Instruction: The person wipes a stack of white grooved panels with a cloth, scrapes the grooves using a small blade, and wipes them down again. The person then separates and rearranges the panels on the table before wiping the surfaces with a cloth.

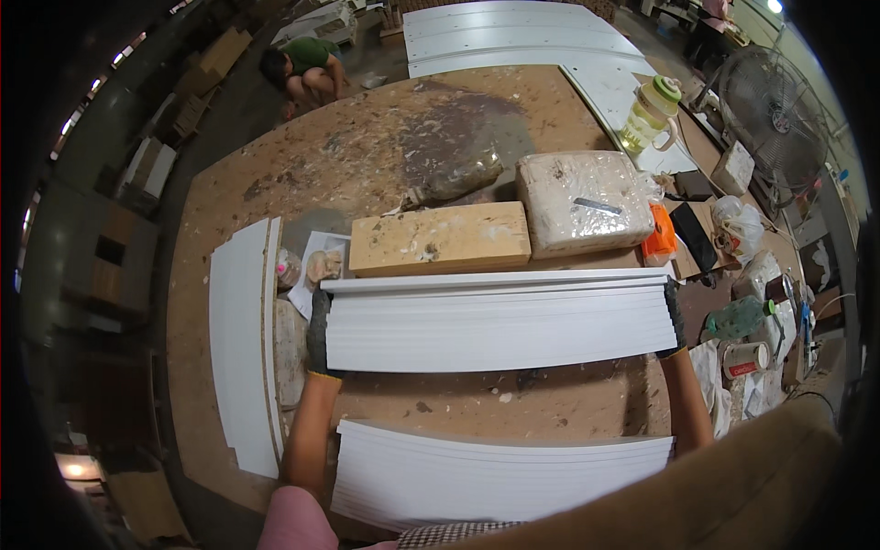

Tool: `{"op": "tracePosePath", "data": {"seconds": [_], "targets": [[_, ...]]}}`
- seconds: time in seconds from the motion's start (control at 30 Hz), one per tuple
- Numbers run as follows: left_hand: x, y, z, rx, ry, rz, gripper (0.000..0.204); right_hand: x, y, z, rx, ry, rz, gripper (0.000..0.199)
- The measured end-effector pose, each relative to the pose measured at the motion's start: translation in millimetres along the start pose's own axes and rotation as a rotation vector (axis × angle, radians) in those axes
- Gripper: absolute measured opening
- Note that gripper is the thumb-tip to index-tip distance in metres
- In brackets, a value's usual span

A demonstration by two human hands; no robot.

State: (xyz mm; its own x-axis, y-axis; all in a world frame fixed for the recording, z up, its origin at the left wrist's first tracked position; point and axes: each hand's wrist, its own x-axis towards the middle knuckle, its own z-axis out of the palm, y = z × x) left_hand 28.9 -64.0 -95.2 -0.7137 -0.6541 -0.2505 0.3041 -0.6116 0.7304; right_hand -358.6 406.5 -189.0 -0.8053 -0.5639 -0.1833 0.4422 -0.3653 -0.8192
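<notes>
A stack of long white panels (495, 325) lies crosswise in front of me, with the dark-gloved hands at its two short ends. My left hand (319, 335) is closed against the left end, its fingers partly hidden behind the panels. At the opposite end my right hand (676, 321) is closed in the same way, also partly hidden. The stack's far edge lies close to a yellowish wooden block (440, 240). Closer to my body is a second stack of white panels (500, 477), below my forearms. White boards (243, 339) stand along the left side of the worktable (577, 399).
A plastic-wrapped bundle (587, 197) sits beside the block, near an orange object (659, 236). A yellow-green drinking bottle (649, 115) stands at the far right. Farther right are a green bottle (733, 318) and a large fan (775, 115). Another person (307, 71) crouches beyond the table.
</notes>
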Motion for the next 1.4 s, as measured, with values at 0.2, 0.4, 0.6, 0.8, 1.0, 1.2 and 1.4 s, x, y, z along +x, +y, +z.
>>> {"op": "tracePosePath", "data": {"seconds": [0.2, 0.4, 0.6, 0.8, 1.0, 1.2, 1.4], "targets": [[36, -4, -21, -0.123, 0.027, -0.056, 0.041, -10, -4, 27, -0.446, 0.05, -0.231, 0.044], [44, -12, -34, -0.148, 0.058, -0.014, 0.04, -28, -35, 72, -0.16, -0.031, 0.021, 0.039], [44, -18, -42, -0.149, 0.077, -0.017, 0.039, -3, -19, 37, -0.15, 0.06, 0.107, 0.038], [54, -23, -31, -0.132, 0.068, -0.027, 0.038, 17, -35, 36, -0.047, 0.0, 0.201, 0.033], [49, -24, -36, -0.106, 0.092, -0.037, 0.038, 69, -33, 49, -0.092, -0.058, 0.076, 0.033], [51, -27, -41, -0.087, 0.108, -0.034, 0.037, 76, -27, 23, -0.159, 0.002, -0.012, 0.034], [-5, 18, -40, 0.382, 0.194, 0.086, 0.033, -1, -71, 17, -0.317, 0.167, -0.149, 0.032]]}}
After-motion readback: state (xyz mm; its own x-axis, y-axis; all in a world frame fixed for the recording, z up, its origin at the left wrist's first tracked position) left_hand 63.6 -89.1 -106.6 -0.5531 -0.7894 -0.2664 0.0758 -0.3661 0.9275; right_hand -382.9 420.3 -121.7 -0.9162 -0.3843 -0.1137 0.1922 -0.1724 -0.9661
